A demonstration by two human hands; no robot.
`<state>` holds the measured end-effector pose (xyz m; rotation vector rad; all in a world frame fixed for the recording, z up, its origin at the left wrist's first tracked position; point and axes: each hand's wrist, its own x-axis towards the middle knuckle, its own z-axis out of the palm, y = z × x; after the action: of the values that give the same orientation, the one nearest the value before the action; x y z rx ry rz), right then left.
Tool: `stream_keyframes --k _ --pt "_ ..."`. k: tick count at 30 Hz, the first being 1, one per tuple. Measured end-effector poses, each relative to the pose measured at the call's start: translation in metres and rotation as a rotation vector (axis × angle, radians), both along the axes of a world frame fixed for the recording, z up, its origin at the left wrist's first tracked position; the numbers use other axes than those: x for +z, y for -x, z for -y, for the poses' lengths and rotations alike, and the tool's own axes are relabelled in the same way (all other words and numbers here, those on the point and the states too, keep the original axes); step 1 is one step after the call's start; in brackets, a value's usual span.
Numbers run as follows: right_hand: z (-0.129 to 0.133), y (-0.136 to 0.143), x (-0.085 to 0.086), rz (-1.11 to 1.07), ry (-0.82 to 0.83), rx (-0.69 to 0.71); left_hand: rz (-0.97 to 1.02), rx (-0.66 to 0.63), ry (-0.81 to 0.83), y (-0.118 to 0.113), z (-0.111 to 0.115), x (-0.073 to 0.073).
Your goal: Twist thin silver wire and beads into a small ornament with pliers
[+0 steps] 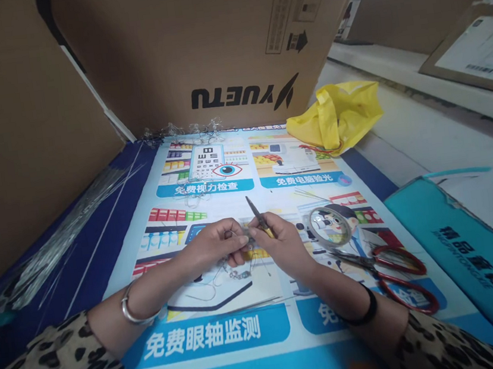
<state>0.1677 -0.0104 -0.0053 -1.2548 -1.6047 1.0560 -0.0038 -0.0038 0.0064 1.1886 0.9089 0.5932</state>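
As our left hand point(222, 241) pinches the wire piece point(250, 245) between closed fingertips above the printed sheet point(197, 364), our right hand point(287, 245) closes round a pointed tool point(255, 208); we judge this fine wirework, calling next for a steady pinch.

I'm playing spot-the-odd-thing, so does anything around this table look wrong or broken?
Yes, two things. The YUETU lettering on the big cardboard box at the back is upside down. On the right, the teal shoe-box cardboard has a ragged edge, as if torn. I see no spill.
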Motion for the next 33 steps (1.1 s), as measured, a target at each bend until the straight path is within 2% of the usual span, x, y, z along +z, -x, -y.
stream_keyframes --k 8,16,23,33 --pt "0.0004 -0.0009 0.0020 -0.013 0.013 0.052 0.015 -0.018 -0.007 0.0011 -0.0007 -0.0008" --pt "-0.0001 -0.0044 0.0018 0.036 0.024 0.080 0.074 0.025 0.029 0.0024 -0.0012 -0.0051" --pt "-0.0001 -0.0071 0.0032 0.083 0.029 0.120 0.065 0.039 -0.005 0.0028 0.0006 -0.0045" --pt "0.0064 -0.0045 0.0037 0.100 0.104 0.114 0.232 0.234 0.056 0.0007 0.0020 -0.0019"
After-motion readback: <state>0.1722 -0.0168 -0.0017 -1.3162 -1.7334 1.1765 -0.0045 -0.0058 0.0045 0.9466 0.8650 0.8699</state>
